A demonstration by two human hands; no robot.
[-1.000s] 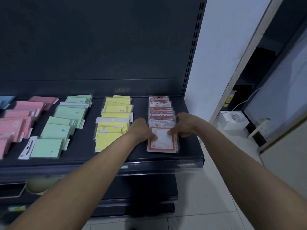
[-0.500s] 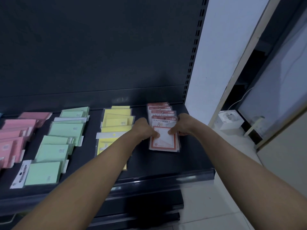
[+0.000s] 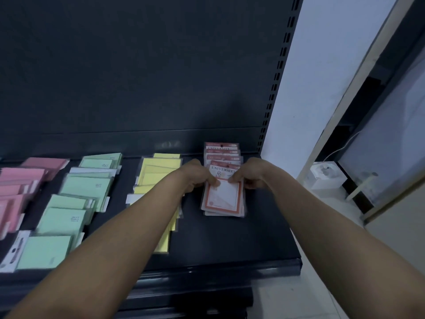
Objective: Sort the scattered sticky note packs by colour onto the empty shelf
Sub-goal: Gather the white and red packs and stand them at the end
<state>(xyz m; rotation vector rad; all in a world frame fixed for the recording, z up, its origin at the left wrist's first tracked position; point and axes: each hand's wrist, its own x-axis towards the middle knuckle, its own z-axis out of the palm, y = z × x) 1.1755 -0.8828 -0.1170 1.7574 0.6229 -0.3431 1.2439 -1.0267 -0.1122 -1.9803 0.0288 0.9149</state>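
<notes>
On the dark shelf [image 3: 230, 245] the packs lie in colour columns: pink packs [image 3: 20, 180] far left, green packs [image 3: 76, 203], yellow packs [image 3: 158, 171], and a column of red-bordered packs [image 3: 222, 155] at the right. The front red-bordered pack [image 3: 223, 196] lies flat on top of others. My left hand [image 3: 197, 176] pinches its upper left corner and my right hand [image 3: 250, 173] pinches its upper right corner. My left forearm covers part of the yellow column.
The shelf's dark back panel rises behind the packs, with a slotted upright [image 3: 276, 84] at its right end. A white wall [image 3: 322, 77] stands right of it. A white box [image 3: 326, 176] sits on the pale floor to the right.
The view has tilted and come closer, so the shelf sits lower in frame. Both hands stay pinched on the front red-bordered pack, which has shifted slightly back against the column.
</notes>
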